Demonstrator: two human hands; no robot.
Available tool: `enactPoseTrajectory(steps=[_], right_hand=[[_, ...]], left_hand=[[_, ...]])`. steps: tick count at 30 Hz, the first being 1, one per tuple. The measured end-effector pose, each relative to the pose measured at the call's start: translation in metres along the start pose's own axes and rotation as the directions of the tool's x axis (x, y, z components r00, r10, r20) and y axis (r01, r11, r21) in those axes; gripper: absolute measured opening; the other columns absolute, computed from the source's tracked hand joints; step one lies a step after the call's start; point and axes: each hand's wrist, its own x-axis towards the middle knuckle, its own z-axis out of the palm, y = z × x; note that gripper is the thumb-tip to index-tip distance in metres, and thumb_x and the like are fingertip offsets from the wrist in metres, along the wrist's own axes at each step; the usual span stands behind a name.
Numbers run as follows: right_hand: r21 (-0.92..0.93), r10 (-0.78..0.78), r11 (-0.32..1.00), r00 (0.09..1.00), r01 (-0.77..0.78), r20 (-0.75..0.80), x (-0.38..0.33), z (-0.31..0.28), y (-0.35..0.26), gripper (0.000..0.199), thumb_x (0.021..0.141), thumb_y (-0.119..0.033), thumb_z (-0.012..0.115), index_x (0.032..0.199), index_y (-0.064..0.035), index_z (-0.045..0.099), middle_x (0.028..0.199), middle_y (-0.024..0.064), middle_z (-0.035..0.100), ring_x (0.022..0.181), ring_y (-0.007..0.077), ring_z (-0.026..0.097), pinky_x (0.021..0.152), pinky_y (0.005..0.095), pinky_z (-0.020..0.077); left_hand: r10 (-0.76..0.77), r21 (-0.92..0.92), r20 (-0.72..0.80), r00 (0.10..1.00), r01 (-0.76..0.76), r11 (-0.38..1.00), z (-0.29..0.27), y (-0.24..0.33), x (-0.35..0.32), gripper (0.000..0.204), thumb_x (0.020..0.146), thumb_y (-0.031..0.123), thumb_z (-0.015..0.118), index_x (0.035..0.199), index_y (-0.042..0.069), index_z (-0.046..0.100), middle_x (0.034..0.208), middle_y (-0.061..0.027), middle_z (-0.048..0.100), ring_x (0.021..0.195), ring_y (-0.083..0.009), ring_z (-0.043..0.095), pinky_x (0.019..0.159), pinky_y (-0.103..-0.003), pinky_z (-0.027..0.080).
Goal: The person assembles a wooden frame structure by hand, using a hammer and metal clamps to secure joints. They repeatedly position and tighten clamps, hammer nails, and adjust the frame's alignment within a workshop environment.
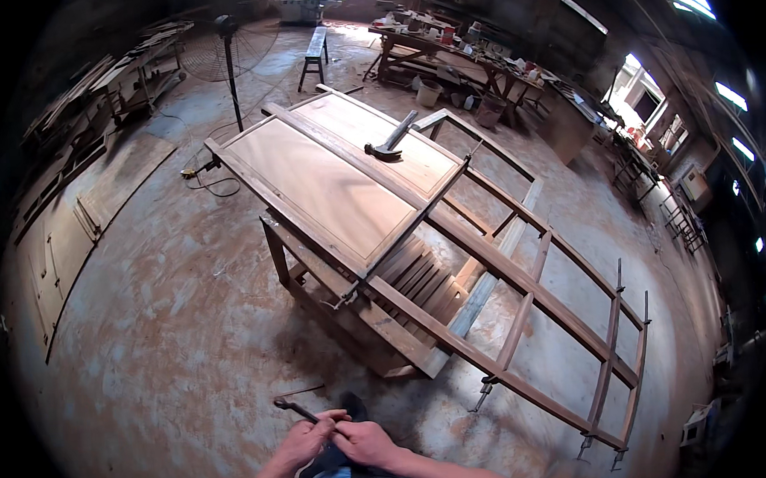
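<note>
Down low, left hand (304, 439) & right hand (366, 442) were clamped together on a dark metal bar (295, 407); its grip end hidden, forearms cut off. Door frame (452, 262) lay well apart w/ hammer (391, 139) near its far edge.

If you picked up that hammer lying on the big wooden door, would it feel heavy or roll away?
The hammer would probably feel top-heavy, since its dark metal head looks bulkier than the slim handle. It likely wouldn't roll: the head lies flat on the door panel. It looks stiff, not floppy.
</note>
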Motion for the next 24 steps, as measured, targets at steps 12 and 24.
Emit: enactPoseTrajectory(steps=[12,24], right_hand=[[0.106,0.005,0.994,1.000,-0.005,0.003,0.209,-0.004,0.023,0.020,0.089,-0.023,0.059,0.092,-0.0040,0.066,0.088,0.0150,0.066,0.086,0.0340,0.063,0.074,0.0415,0.0514],[0.244,0.411,0.903,0.877,-0.354,-0.250,0.300,-0.069,0.036,0.020,0.091,-0.022,0.059,0.096,-0.0043,0.067,0.097,0.0140,0.067,0.091,0.0332,0.064,0.079,0.0383,0.0515]], left_hand=[[0.030,0.117,-0.598,0.801,0.050,0.992,-0.223,0.091,0.095,0.027,0.098,0.024,0.052,0.087,0.000,0.060,0.063,-0.0038,0.058,0.056,-0.0126,0.056,0.055,-0.028,0.047],[0.320,0.769,-0.091,0.943,-0.138,0.624,-0.265,0.216,0.351,0.013,0.084,0.011,0.063,0.091,0.001,0.069,0.080,-0.0149,0.063,0.074,-0.0275,0.062,0.067,-0.036,0.048]])
